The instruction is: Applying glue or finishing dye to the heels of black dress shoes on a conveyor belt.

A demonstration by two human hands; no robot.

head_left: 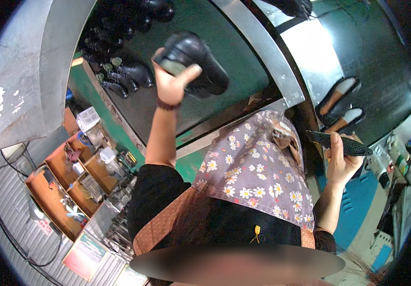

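Note:
My left hand (171, 86) is closed around glossy black leather shoes (191, 52), held up over the dark green conveyor belt (205, 117). They look like two shoes pressed together, though motion blurs their outline. At the right, my right hand (341, 164) grips a flat black piece shaped like a shoe sole (346, 144), with the thumb on top and a textured face showing. Just beyond that hand, a pair of black shoes with tan and white insides (341, 95) rests on a dark green surface (384, 71).
Several black shoes (134, 74) crowd the belt's far left side. A metal rail (258, 43) separates the belt from the right-hand surface. Wooden shelves (67, 190) with small items stand at the left, below a large grey metal housing (33, 62). Bottles (398, 150) lie at the far right.

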